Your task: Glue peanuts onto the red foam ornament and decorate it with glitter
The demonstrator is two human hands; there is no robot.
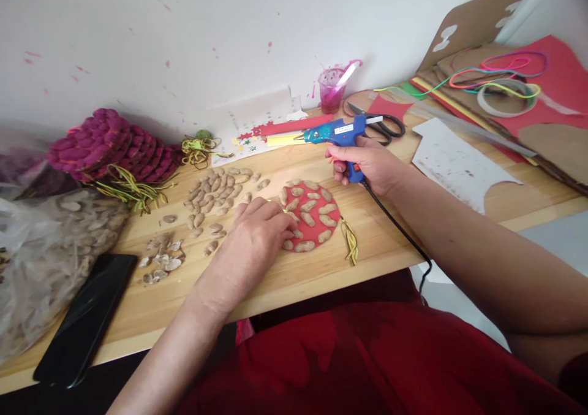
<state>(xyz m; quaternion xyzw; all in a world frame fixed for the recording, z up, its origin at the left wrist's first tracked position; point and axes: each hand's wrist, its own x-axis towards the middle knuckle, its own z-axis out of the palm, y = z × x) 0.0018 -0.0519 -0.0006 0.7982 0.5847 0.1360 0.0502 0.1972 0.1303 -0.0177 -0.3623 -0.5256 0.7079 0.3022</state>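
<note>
Glue gun (337, 133) sits in the right hand (370, 160), fingers wrapped round its handle, nozzle pointing left past the far edge of the red disc (314, 233). Black cord (397, 225) hangs below the wrist. Disc lies flat on the wooden table (285, 283), between the hands and nearer the left, peanuts (309, 206) spread over it. Left hand (257, 228) palm down, knuckles bent, fingertips at the disc's left edge; cannot tell whether they pinch a peanut. Right forearm reaches in from the right.
</note>
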